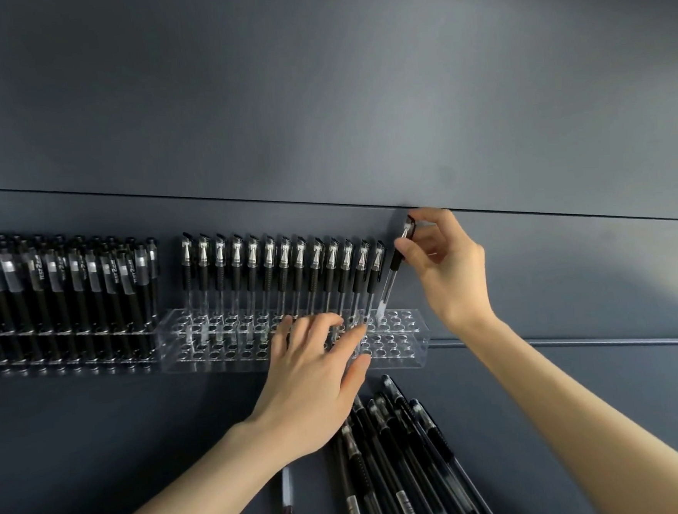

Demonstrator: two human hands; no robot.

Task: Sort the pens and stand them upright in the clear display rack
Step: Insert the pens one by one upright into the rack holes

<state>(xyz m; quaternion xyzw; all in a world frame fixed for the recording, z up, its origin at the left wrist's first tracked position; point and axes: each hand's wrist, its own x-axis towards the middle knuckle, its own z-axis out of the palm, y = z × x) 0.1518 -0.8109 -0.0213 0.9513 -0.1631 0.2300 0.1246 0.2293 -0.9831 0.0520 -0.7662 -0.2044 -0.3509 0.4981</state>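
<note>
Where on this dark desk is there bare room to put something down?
Bare desk lies left of the single loose pen, in front of the full rack, and to the right of the clear rack past the right hand. It is crowded at the pile of loose pens below the left hand.

Right hand (441, 257) tilting pen (391, 277) over rack (408, 356)

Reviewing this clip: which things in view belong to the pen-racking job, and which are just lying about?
In the job: clear rack, standing pens, tilted pen in right hand, left hand on rack, loose pile.
Lying about: filled rack at left, stray refill.
</note>
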